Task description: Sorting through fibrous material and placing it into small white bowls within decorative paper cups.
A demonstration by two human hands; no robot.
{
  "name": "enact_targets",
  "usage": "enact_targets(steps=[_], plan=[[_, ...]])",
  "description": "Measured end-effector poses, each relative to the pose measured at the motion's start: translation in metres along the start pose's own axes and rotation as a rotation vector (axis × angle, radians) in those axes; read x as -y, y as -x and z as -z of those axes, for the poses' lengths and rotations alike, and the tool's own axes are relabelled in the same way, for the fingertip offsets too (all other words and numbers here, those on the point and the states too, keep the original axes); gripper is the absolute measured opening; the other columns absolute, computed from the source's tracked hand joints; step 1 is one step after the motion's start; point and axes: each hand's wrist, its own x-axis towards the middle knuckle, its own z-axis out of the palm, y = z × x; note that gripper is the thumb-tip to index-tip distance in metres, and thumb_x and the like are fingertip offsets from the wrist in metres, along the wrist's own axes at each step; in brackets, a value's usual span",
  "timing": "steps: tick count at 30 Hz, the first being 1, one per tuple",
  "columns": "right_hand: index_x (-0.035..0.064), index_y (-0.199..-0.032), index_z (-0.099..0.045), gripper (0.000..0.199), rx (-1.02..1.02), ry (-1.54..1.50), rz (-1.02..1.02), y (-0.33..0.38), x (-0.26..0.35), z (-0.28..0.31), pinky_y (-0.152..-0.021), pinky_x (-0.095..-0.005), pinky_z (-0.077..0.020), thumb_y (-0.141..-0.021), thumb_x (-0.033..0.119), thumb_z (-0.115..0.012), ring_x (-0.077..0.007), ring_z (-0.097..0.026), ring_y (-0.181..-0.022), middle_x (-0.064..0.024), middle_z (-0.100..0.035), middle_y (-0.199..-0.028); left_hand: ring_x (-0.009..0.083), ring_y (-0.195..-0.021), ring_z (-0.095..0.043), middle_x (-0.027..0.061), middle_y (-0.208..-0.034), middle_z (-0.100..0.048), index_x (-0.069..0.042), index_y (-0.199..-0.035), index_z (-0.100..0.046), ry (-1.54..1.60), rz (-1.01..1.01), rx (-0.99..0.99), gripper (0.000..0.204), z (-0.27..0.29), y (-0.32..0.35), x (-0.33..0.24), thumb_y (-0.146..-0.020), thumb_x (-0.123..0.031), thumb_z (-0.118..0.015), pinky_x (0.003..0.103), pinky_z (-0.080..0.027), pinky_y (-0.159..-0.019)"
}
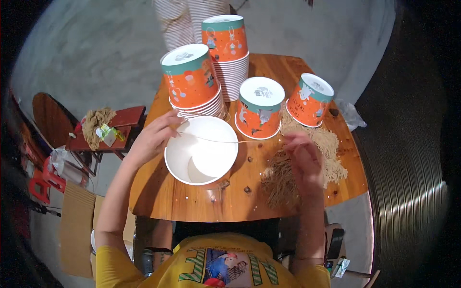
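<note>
Left hand (162, 129), reaching in over the left edge of the table (225, 204), pinches one end of a thin strand (211, 139); the right hand (303, 156), forearm crossing the front edge, fingers curled, pinches the other. It spans the white bucket (178, 158).

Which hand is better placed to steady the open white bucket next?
Probably the left hand: it is close beside the rim of the white bucket, while the right hand is farther off, by the tan strands. But both appear to hold the thin string.
</note>
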Motion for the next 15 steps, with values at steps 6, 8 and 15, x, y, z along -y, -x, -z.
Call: enact_targets(steps=[6, 8, 15], plan=[[0.0042, -0.081, -0.054, 0.020, 0.410, 0.149, -0.169, 0.008, -0.008, -0.011, -0.059, -0.0253, -0.0424, -0.090, 0.022, -0.054, -0.0112, -0.054, -0.067, -0.0028, -0.054, -0.070, 0.0249, -0.110, -0.055, 0.0116, -0.113, -0.058, 0.000, -0.100, -0.056, 0.565, 0.218, -0.212, 0.013, 0.005, -0.041, -0.084, -0.087, -0.002, -0.052, 0.033, -0.042, -0.093], [0.0046, -0.082, -0.054, 0.018, 0.425, 0.203, -0.132, 0.006, -0.001, -0.041, -0.056, -0.0251, -0.0412, -0.090, 0.020, -0.054, -0.0107, -0.051, -0.063, -0.0023, -0.053, -0.067, 0.0206, -0.099, -0.056, 0.0107, -0.104, -0.059, -0.002, -0.105, -0.057, 0.650, 0.269, -0.065, 0.019, 0.001, -0.051, -0.108, -0.090, -0.014, -0.054, 0.031, -0.043, -0.087], [0.0041, -0.085, -0.054, 0.009, 0.353, 0.255, -0.097, 0.008, 0.000, -0.053, -0.056, -0.0273, -0.0413, -0.091, 0.011, -0.053, -0.0099, -0.049, -0.061, -0.0026, -0.052, -0.066, 0.0040, -0.068, -0.051, -0.0020, -0.080, -0.054, -0.002, -0.104, -0.054, 1.249, 0.672, 0.184, 0.020, -0.003, -0.065, -0.132, -0.093, -0.020, -0.056, 0.017, -0.041, -0.060]])
